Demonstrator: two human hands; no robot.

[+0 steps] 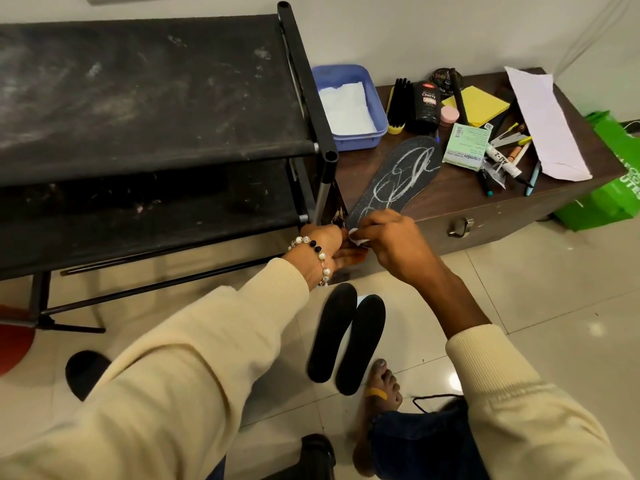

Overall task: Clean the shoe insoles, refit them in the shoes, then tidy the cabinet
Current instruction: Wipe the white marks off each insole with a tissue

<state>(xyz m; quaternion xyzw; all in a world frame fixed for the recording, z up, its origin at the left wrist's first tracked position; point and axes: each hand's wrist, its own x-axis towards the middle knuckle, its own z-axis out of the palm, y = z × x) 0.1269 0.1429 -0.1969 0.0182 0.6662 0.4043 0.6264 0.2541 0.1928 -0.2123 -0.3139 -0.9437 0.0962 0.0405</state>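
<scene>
Head view: left hand (323, 247) holds insole (398, 181) at its heel; long axis runs up-right over bench (450, 199); right hand (391, 244) pinches wipe (462, 237) there.

Tiled floor (519, 289) under two black insoles (346, 341) (side by side)

Both arms wear long cream ribbed sleeves (194, 368). A bead bracelet (320, 252) of white and black beads circles the left wrist. Dark blue jeans (422, 441) cover the leg, and a yellow plaster (377, 393) sits on the bare foot (379, 403).
</scene>
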